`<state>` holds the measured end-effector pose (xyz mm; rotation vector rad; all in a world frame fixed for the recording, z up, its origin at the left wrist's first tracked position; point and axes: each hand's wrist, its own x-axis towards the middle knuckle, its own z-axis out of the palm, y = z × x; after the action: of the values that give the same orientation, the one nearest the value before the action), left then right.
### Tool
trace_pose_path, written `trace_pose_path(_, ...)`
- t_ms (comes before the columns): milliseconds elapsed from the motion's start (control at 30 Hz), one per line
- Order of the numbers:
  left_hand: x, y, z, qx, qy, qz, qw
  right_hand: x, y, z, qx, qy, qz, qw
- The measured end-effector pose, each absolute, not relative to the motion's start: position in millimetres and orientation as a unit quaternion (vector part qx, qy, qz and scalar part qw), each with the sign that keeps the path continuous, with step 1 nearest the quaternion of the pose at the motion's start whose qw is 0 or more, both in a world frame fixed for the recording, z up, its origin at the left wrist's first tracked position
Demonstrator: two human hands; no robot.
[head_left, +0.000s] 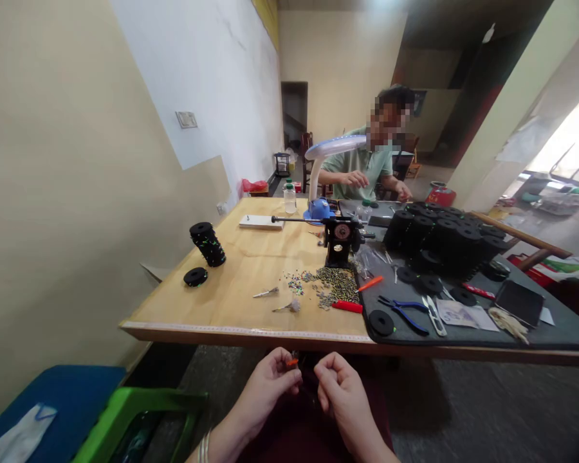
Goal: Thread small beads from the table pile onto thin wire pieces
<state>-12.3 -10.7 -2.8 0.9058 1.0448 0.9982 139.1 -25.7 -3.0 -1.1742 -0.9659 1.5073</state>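
Note:
In front of the table edge, low over my lap, my left hand (271, 381) pinches a small orange piece (292, 363) between thumb and fingers. My right hand (341, 388) is close beside it with its fingers pressed together; whatever it may grip is too small or hidden to name. On the wooden table (183, 312) just beyond lie two feathery-ended small items (289, 305) and a heap of tiny yellow-and-black beads (340, 283). A red-handled tool (347, 307) lies against the heap. Behind it stands a black hand-cranked machine (338, 241) with a long rod.
Black spools (207, 244) are stacked at the left; many more black rolls (444, 235) crowd the dark mat (550, 334). Blue pliers (408, 315) and a white cutter (434, 315) lie near the front edge. Across the table a person (361, 173) sits behind a lamp (314, 180). A green stool (110, 418) is lower left.

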Motion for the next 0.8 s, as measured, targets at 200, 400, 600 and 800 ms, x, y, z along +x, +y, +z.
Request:
trace_pose_path(200,-2,-14,-9,0.397,0.466,0.426,0.666,137,-23,-6,-0.5,-0.411,0.609,0.458)
trace_pose_path(400,2,-14,-12,0.427,0.472,0.415,0.65,139,-21,-17,-0.496,-0.438,0.596,0.455)
trace_pose_path(600,5,-15,-12,0.457,0.477,0.41,0.629,139,-22,-17,-0.5,-0.459,0.574,0.458)
trace_pose_path(800,7,-17,-17,0.46,0.482,0.414,0.62,140,-22,-25,-0.507,-0.474,0.556,0.458)
